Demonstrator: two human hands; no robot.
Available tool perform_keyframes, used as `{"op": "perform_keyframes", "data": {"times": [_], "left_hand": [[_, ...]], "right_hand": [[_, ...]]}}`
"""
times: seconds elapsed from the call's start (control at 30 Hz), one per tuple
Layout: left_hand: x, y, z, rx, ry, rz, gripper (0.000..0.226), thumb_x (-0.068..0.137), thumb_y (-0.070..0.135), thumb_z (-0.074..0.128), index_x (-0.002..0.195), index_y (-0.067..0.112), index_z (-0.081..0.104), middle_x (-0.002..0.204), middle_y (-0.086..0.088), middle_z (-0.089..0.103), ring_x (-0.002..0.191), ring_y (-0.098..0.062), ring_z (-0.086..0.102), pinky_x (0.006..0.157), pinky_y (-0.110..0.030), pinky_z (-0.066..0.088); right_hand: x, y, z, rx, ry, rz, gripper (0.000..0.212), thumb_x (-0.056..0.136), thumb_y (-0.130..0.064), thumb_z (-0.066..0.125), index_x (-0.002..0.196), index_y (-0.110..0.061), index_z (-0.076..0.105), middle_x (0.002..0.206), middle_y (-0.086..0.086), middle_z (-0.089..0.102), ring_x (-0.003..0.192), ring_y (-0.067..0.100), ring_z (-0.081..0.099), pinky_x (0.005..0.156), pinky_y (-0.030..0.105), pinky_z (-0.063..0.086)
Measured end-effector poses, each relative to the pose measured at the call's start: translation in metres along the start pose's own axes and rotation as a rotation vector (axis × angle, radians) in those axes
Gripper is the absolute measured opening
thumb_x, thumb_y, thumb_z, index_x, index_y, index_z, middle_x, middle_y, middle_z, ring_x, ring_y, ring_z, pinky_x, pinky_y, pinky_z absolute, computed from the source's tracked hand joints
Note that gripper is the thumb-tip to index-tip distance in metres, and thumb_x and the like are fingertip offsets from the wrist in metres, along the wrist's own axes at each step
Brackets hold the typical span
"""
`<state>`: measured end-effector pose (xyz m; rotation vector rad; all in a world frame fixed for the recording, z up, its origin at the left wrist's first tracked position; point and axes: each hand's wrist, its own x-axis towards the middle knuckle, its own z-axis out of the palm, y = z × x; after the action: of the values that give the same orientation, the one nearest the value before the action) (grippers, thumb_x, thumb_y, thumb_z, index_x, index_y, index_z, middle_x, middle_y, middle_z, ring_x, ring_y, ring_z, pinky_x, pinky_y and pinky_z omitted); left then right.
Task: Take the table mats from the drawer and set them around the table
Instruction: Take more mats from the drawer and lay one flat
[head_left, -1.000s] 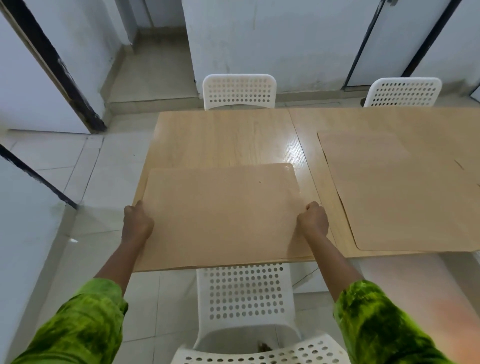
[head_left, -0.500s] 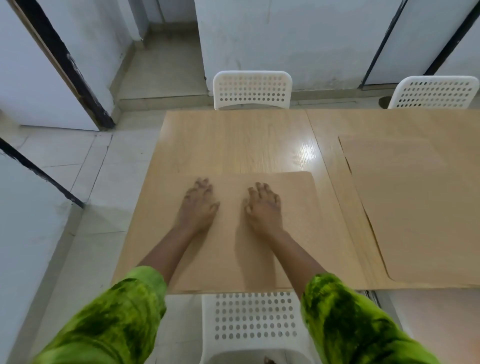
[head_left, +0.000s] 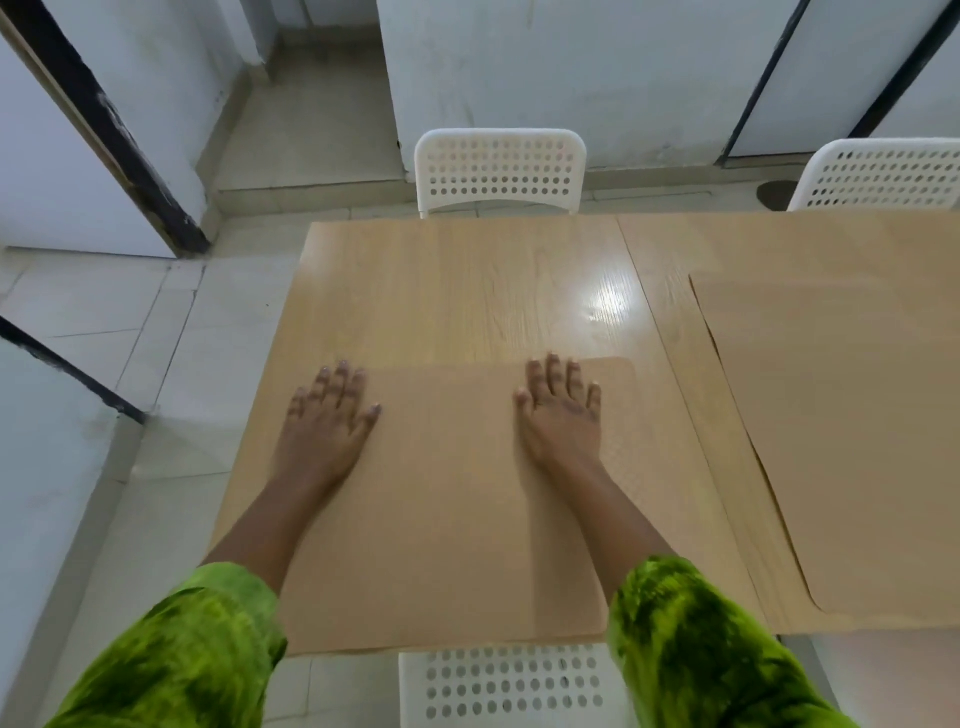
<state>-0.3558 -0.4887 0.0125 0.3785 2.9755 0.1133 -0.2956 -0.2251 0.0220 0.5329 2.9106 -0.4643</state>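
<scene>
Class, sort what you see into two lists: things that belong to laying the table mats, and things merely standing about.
Belong to the job: near mat, under left hand and right hand; second mat to the right; table.
Merely standing about: far chair; right-hand chair; near chair; door frame.

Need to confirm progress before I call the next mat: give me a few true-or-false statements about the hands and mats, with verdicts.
1. The left hand and the right hand both lie open on the near mat. True.
2. The right hand pinches the near mat's edge. False: it lies flat on top, fingers straight.
3. A second mat lies on the table, to the right of the near mat. True.
4. The two mats overlap. False: a strip of bare table shows between them.
</scene>
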Motion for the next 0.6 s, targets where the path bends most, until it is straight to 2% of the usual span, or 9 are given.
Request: {"op": "perform_keyframes", "data": {"times": [0.17,0.27,0.4,0.53,0.6], "left_hand": [[-0.003,-0.006,-0.001,-0.017,-0.035,-0.108,0.060,0.094,0.058,0.016,0.149,0.039,0.002,0.161,-0.002,-0.003,0.148,-0.028,-0.005,0.119,-0.045,0.001],[-0.008,0.006,-0.008,-0.035,-0.055,-0.161,0.062,0.093,0.060,0.017,0.149,0.039,0.002,0.161,-0.004,-0.007,0.147,-0.031,-0.009,0.118,-0.048,-0.003],[-0.037,0.041,-0.004,0.010,-0.059,0.010,0.062,0.094,0.059,0.013,0.149,0.036,-0.001,0.160,0.000,-0.010,0.147,-0.026,-0.012,0.118,-0.045,-0.006],[-0.072,0.082,0.007,-0.018,-0.069,0.199,0.079,0.079,0.063,-0.008,0.150,0.032,0.000,0.160,0.001,-0.008,0.148,-0.020,-0.011,0.117,-0.042,-0.008],[-0.086,0.099,0.013,-0.020,-0.052,0.250,0.079,0.078,0.060,-0.010,0.151,0.029,0.001,0.161,0.001,-0.006,0.148,-0.018,-0.010,0.117,-0.040,-0.008]], "right_hand": [[0.001,0.042,-0.013,-0.014,0.027,0.150,0.057,0.099,-0.043,0.013,0.151,-0.026,-0.001,0.161,-0.003,-0.008,0.148,0.021,-0.012,0.118,0.046,-0.008],[-0.001,0.040,-0.016,-0.002,0.027,0.188,0.058,0.098,-0.044,0.013,0.151,-0.024,-0.001,0.161,0.003,-0.008,0.148,0.022,-0.012,0.117,0.048,-0.009],[-0.011,0.035,-0.014,-0.028,0.041,0.125,0.056,0.099,-0.042,0.014,0.151,-0.027,0.001,0.161,0.004,-0.008,0.147,0.024,-0.013,0.117,0.049,-0.010],[-0.034,0.016,-0.011,-0.074,0.011,0.061,0.057,0.099,-0.040,0.018,0.151,-0.022,0.004,0.160,0.008,-0.006,0.148,0.024,-0.010,0.117,0.049,-0.010],[-0.065,-0.007,0.001,-0.022,-0.012,-0.024,0.057,0.099,-0.038,0.020,0.151,-0.020,0.005,0.160,0.008,-0.006,0.148,0.022,-0.009,0.117,0.047,-0.009]]}}
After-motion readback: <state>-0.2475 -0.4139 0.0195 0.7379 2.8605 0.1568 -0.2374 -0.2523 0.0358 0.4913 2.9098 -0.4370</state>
